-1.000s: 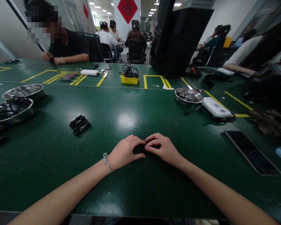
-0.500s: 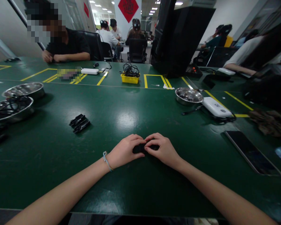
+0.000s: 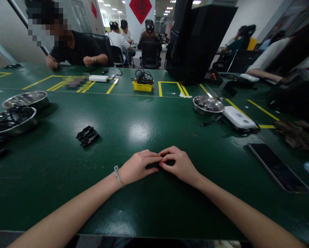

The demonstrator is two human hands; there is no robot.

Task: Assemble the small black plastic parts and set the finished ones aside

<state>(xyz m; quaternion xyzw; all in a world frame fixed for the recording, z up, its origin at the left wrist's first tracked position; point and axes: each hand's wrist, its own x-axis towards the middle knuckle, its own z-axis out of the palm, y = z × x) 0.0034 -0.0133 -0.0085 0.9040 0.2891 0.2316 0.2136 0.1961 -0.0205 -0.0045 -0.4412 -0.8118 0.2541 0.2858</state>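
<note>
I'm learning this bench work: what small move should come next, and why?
Perhaps ease the right hand back slightly while the left hand steadies the small dark piece: the hands meet around it and hide most of it, so a clearer look would help.

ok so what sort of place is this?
Probably a workshop or assembly room: a large green worktable marked with yellow lines, a metal bowl of black cables, and other people seated further back.
</note>
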